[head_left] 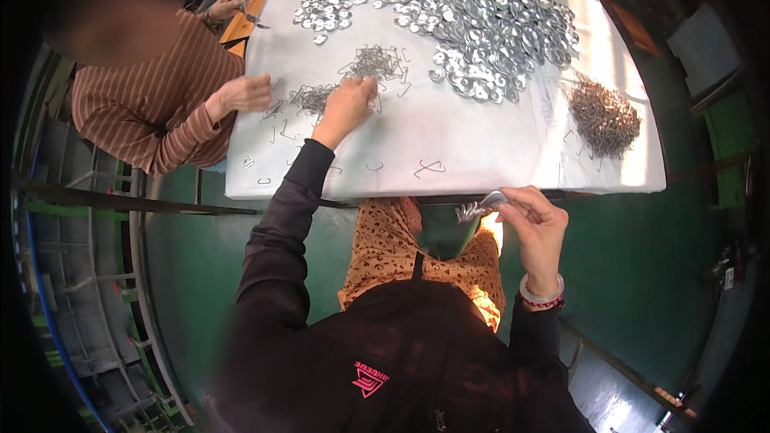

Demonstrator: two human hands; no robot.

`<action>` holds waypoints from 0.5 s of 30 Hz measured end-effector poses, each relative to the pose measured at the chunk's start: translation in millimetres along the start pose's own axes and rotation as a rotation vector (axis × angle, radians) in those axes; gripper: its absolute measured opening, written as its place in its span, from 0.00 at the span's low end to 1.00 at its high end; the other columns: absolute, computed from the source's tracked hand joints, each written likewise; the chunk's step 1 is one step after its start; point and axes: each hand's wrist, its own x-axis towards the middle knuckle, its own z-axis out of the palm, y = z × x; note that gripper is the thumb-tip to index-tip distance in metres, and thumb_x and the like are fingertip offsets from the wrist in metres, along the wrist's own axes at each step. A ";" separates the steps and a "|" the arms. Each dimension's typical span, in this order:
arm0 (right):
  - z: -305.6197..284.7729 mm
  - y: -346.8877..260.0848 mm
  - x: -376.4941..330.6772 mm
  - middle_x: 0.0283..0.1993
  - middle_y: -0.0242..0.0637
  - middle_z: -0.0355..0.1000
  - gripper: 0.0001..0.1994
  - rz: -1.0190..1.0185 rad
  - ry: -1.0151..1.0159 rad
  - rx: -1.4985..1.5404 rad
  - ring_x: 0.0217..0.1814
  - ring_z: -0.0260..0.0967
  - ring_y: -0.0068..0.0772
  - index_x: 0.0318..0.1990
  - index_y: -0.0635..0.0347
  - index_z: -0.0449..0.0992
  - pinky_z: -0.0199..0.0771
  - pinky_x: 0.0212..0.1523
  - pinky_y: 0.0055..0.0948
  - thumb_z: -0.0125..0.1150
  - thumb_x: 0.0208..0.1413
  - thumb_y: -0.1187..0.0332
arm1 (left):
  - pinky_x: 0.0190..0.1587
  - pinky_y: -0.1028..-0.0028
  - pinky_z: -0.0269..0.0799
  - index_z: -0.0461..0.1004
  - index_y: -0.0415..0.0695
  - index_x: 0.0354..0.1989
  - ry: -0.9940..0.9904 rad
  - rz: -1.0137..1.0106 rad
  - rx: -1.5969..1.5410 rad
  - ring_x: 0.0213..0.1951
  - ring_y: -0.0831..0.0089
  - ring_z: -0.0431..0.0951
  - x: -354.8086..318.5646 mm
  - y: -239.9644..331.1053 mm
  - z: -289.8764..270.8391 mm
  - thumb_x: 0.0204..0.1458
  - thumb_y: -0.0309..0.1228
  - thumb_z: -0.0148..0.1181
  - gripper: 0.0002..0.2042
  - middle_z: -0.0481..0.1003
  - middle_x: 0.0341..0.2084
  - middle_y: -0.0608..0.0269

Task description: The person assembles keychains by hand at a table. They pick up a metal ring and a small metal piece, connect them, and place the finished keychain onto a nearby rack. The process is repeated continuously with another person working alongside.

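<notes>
Wire hooks point(377, 61) lie in loose heaps on the white tabletop point(457, 144), near the top of the frame and left of the middle, with a few strays below them. The person's left hand point(346, 110) is over these heaps, its fingertips down at the hooks. The right hand point(536, 223) is just past the near edge of the tabletop, right of the middle, with thumb and finger pinched on a small bunch of metal bits point(473, 211).

The step looks like getting one more hook to go with that bunch — that is a guess. The next move seems to call for a light pinch on just one hook, as they look easy to tangle, while the right hand must not let the bunch slip.

Some things are hard to see. The left fingertips are partly hidden, so I cannot tell if they are apart or closed on a hook. The bunch is too small to count its bits or see how they join — one round, shiny part shows by the thumb. At the right, the brown heap point(605, 116) is too tangled to pick out single bits. The silver discs point(513, 16) run up to the top edge of the frame.
</notes>
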 end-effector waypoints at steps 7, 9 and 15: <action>-0.5 10.2 -2.1 0.34 0.36 0.73 0.13 0.049 0.063 -0.023 0.31 0.70 0.22 0.45 0.70 0.74 0.71 0.33 0.18 0.58 0.49 0.83 | 0.30 0.74 0.77 0.68 0.38 0.40 -0.070 -0.136 -0.999 0.30 0.74 0.76 -19.0 90.6 -37.3 0.58 0.24 0.47 0.05 0.72 0.28 0.59; 1.3 16.4 -2.5 0.34 0.36 0.73 0.16 0.052 0.050 0.104 0.32 0.70 0.22 0.48 0.71 0.71 0.72 0.34 0.18 0.58 0.49 0.82 | 0.35 0.73 0.79 0.67 0.33 0.39 -0.204 -0.144 -1.316 0.32 0.71 0.77 -39.6 127.2 -45.7 0.58 0.24 0.48 0.06 0.72 0.29 0.57; -3.0 36.0 -2.1 0.35 0.39 0.74 0.11 0.065 0.074 0.223 0.33 0.72 0.23 0.41 0.70 0.74 0.75 0.33 0.20 0.61 0.48 0.82 | 0.30 0.79 0.76 0.69 0.41 0.37 -0.418 -0.104 -1.579 0.36 0.77 0.73 -67.5 189.0 -61.1 0.55 0.28 0.55 0.06 0.71 0.34 0.65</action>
